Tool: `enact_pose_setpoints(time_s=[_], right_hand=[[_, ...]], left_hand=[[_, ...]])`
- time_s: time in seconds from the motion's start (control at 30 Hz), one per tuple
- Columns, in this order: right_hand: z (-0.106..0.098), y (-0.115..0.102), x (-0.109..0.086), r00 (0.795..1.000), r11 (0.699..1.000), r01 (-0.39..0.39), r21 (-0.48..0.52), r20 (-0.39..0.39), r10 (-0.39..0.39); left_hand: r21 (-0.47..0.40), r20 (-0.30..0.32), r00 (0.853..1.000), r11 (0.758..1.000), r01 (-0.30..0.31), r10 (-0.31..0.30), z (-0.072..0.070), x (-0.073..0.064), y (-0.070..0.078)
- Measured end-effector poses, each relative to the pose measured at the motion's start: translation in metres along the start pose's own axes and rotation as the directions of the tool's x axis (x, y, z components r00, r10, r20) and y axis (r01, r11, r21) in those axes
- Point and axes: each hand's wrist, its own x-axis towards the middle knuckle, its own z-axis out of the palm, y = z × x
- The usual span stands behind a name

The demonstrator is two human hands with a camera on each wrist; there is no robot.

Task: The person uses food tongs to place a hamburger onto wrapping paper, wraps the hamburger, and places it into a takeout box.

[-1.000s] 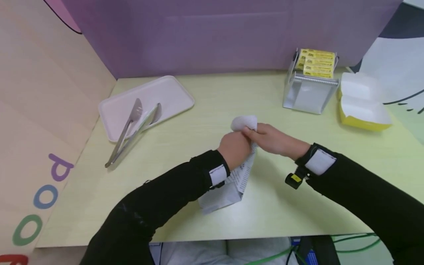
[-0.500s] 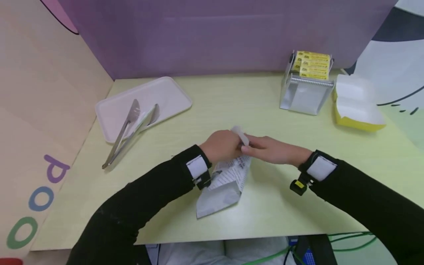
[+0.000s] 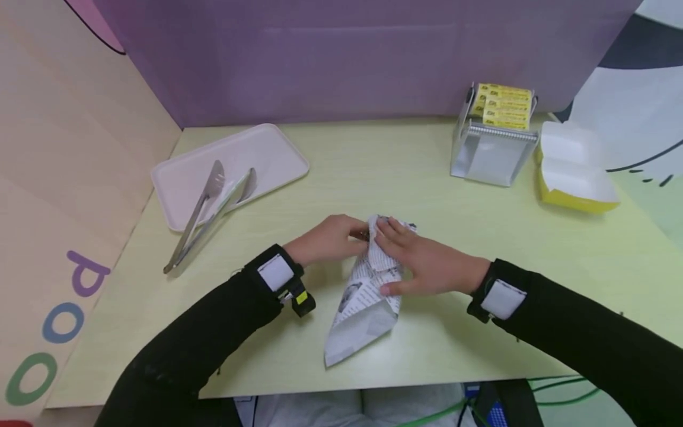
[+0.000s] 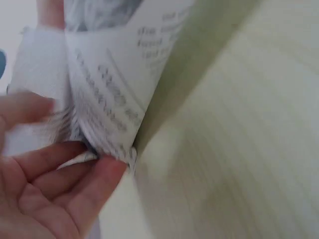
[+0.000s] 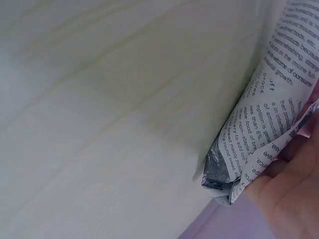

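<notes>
A newsprint paper wrapper (image 3: 363, 302), folded into a tapering packet, lies slantwise near the middle of the table; what it contains, if anything, is hidden. My right hand (image 3: 427, 261) rests on its far part with straight fingers over a folded-down flap. Beside the packet's far left edge is my left hand (image 3: 332, 240). In the left wrist view, the fingertips of the left hand (image 4: 50, 191) touch the folded end of the paper (image 4: 112, 84), and the blurred thumb stands apart. The right wrist view shows the paper's crumpled dark corner (image 5: 219, 169) beside the right hand (image 5: 294, 194).
At the back left, metal tongs (image 3: 200, 219) lean on a pale tray (image 3: 267, 148). A metal holder (image 3: 493, 151) with yellow packets (image 3: 507, 107) stands at the back right. Next to it is an open yellow-and-white box (image 3: 578, 178). Green cables (image 3: 565, 394) run below the table's front edge.
Both hands held the raised far end of the paper; that end is now folded down. My left hand has moved left, and my right hand has come down onto the flap.
</notes>
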Motion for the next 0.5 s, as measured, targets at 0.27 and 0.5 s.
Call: enact_pose_setpoints(time_s=[0.27,0.5], right_hand=[[0.008,0.001,0.0,0.997,0.981,0.052,-0.187,-0.049,-0.062],[0.013,-0.001,0.0,0.995,0.979,0.051,-0.2,-0.08,-0.068]], left_hand=[[-0.155,-0.108,0.967,0.964,0.215,-0.233,0.001,0.009,0.0],[-0.114,-0.131,0.959,0.965,0.236,-0.25,0.007,0.021,-0.008]])
